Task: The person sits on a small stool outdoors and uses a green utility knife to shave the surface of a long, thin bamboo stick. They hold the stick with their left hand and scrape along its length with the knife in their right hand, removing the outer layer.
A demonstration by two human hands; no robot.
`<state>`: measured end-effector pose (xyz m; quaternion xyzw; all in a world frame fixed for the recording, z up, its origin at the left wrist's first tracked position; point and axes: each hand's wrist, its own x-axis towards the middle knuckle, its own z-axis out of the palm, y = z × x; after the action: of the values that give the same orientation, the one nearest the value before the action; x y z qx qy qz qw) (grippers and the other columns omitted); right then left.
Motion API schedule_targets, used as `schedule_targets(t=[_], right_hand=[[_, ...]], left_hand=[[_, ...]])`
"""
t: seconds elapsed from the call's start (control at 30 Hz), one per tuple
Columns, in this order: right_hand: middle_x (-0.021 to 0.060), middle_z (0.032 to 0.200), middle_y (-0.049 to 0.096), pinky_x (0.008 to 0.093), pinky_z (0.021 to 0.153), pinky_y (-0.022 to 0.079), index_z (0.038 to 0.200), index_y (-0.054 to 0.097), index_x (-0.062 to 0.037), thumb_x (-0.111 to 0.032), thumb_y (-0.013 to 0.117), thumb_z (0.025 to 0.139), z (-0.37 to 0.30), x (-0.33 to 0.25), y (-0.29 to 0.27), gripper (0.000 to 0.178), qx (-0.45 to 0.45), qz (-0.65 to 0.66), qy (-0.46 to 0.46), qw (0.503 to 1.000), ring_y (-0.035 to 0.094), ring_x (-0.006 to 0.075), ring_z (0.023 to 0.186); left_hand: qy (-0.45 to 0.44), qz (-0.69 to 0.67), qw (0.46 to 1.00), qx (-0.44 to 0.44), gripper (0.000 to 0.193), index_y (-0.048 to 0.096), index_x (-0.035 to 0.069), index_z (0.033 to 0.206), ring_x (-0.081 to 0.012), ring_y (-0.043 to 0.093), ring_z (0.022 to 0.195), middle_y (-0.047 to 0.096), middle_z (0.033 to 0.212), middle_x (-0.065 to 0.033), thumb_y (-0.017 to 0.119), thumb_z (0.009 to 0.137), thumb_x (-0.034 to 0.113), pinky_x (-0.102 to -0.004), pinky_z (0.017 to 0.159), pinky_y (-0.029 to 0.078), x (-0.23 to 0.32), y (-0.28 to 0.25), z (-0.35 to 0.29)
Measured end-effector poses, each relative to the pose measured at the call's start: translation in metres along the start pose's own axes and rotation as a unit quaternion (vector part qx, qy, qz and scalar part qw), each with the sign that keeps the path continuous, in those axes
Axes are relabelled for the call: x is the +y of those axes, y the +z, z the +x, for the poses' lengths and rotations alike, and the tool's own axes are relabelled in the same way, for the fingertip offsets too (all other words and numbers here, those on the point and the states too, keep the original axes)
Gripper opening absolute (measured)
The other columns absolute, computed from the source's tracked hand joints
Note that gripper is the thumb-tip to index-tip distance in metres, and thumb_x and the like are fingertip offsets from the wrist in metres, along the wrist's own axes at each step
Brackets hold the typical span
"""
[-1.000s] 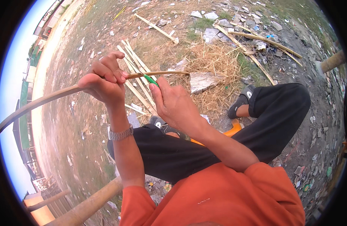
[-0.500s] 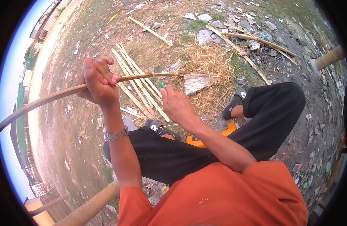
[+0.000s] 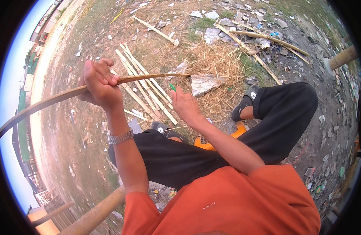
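The left hand [image 3: 100,84], raised on an upright forearm, clasps a curved strip [image 3: 145,76], cut off at the left rim, its tip beside a pale slab [image 3: 205,84]. The right hand [image 3: 185,105], lower, curls around a green object [image 3: 172,87], mostly hidden.

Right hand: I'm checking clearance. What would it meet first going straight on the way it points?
The right hand would probably meet the long bamboo strip held by the left hand, though depth is unclear.

At ten o'clock my left fingers [image 3: 106,74] grip a bent strip [image 3: 63,96] — my right fingers [image 3: 179,93] hold a green handle [image 3: 172,87]; straw [image 3: 227,58] lies at one.
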<state>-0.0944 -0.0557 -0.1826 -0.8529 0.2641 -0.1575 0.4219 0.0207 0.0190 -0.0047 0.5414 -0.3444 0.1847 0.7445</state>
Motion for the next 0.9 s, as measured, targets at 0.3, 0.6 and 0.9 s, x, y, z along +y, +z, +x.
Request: schedule_targets(t=[0.3,0.6,0.9], right_hand=[[0.0266,0.067,0.060,0.0549,0.061,0.048,0.096,0.049,0.0002,-0.032,0.036,0.100,0.008,-0.003,0.009,0.035,-0.052,0.040,0.033,0.997,0.062,0.0455,0.067],[0.0238,0.057,0.056,0.0515,0.049,0.046,0.090,0.046,-0.0022,-0.029,0.038,0.099,0.005,0.000,0.024,0.030,0.014,0.097,-0.046,0.994,0.058,0.0436,0.054],[0.0284,0.084,0.063,0.0529,0.074,0.049,0.106,0.051,0.0016,-0.031,0.035,0.100,0.015,-0.005,0.000,0.037,-0.106,0.090,0.011,0.990,0.063,0.0440,0.083]], left_hand=[[-0.011,0.006,1.000,0.021,0.045,0.032,0.016,0.050,-0.0117,0.031,0.038,0.030,0.042,-0.0014,0.044,0.094,0.015,-0.0383,0.071,0.046,-0.007,-0.009,0.002],[-0.015,0.020,0.999,0.033,0.044,0.032,0.017,0.051,-0.0116,0.029,0.039,0.029,0.042,0.0002,0.044,0.093,0.015,-0.0366,0.072,0.046,-0.003,0.001,-0.003],[-0.022,0.040,0.998,0.041,0.043,0.030,0.018,0.051,-0.0107,0.029,0.040,0.029,0.041,0.0001,0.043,0.093,0.018,-0.0365,0.074,0.044,-0.007,-0.001,0.000]])
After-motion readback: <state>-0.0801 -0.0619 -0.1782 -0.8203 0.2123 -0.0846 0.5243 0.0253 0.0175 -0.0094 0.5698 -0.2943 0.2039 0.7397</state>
